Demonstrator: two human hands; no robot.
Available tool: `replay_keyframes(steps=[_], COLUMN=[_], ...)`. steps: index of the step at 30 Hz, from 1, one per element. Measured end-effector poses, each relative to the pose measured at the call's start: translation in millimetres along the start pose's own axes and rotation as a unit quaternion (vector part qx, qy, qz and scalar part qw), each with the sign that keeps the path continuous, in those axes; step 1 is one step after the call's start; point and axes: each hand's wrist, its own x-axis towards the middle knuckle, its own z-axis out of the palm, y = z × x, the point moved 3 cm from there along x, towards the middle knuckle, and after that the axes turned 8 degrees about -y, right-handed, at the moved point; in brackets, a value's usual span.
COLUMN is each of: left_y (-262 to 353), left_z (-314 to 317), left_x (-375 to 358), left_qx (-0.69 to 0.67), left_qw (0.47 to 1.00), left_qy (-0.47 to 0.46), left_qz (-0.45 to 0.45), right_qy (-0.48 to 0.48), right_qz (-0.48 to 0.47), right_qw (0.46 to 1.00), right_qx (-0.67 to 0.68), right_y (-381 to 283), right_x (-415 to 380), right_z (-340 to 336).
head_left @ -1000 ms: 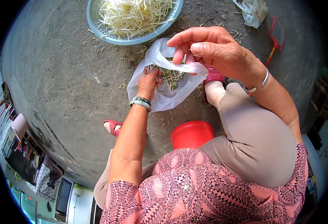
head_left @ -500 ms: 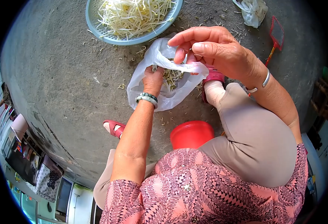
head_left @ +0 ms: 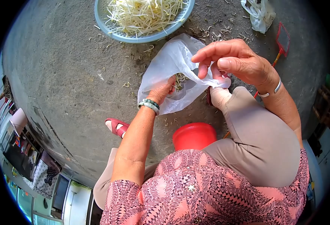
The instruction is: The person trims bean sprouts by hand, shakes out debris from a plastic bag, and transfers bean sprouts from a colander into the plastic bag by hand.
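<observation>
A translucent white plastic bag [head_left: 157, 69] lies on the ground before me, its mouth open and bean sprout scraps [head_left: 180, 81] showing inside. My left hand [head_left: 162, 90], with beaded and jade bracelets at the wrist, reaches into the mouth. Its fingers are curled near the scraps, and what they hold is hidden. At the bag's right side, my right hand [head_left: 232, 62] has the gathered rim in its lower fingers, while thumb and forefinger stay apart. Beyond the bag, a blue-grey plastic basket [head_left: 140, 39] carries a heap of white bean sprouts [head_left: 146, 15].
A red plastic stool or bucket [head_left: 194, 135] stands between my legs. Sprout bits litter the concrete floor [head_left: 67, 75]. At the upper right lie another crumpled plastic bag [head_left: 260, 17] and a red fly swatter [head_left: 283, 39]. Household items line the far left.
The bag's right rim has been drawn to the right with my right hand. My left hand has shifted right and lower, its fingers curling. The whole view has moved slightly.
</observation>
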Motion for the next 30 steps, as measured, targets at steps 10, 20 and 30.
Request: replay_keyframes(steps=[10, 20, 30], left_y=[6, 16, 18], left_z=[10, 16, 20], left_x=[2, -4, -8], left_qx=[-0.146, -0.184, -0.139], left_qw=[0.988, 0.980, 0.986], left_qy=[-0.048, -0.074, -0.092], left_qz=[0.011, 0.024, -0.022], right_qy=[0.020, 0.022, 0.019], right_qz=[-0.011, -0.013, -0.001], right_qw=[1.000, 1.000, 1.000], right_qx=[-0.008, -0.015, -0.008], right_y=[1, 1, 1], right_x=[0, -1, 0], right_z=[-2, -3, -2])
